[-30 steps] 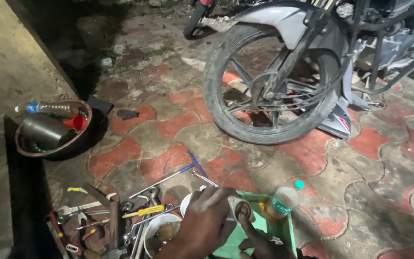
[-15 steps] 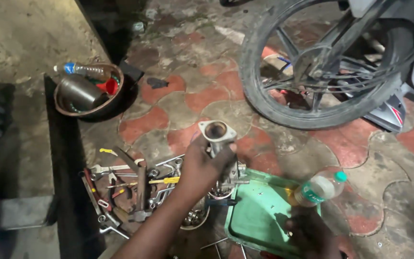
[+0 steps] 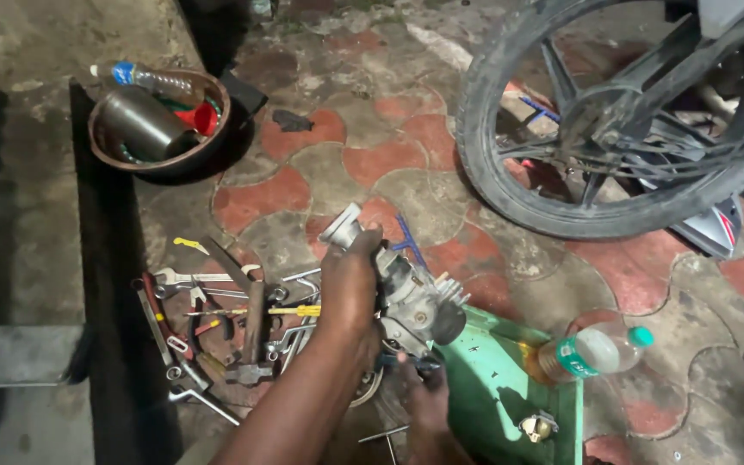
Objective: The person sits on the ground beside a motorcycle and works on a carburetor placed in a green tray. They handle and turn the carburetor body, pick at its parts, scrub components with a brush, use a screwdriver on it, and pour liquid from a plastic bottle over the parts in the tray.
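Fingers of the left hand (image 3: 350,284) wrap tight around a grey metal carburettor (image 3: 402,288), gripping its upper body from the 9 o'clock side while the thing is held in the air above a green tray (image 3: 484,405). Its long axis runs on a slant, from a round flanged mouth at 11 o'clock down to a dark bowl at 5 o'clock. The right hand (image 3: 424,400) sits directly below at 6 o'clock, touching the underside; it appears closed on a small dark part there, though shadow makes it impossible to tell what it pinches. The left hand is the nearer and firmer of the two.

At 9 o'clock from the carburettor lies a scatter of spanners and screwdrivers (image 3: 226,323) on patterned paving. At 3 o'clock a plastic bottle (image 3: 592,353) with a teal cap rests on the tray's edge. A motorcycle wheel (image 3: 613,129) stands at 1 o'clock, cut off by the frame's top and right edges. A round bowl (image 3: 161,125) holding a metal cylinder and a second bottle sits at 10 o'clock. Both forearms leave the frame at the bottom, and the left margin is lost in darkness.
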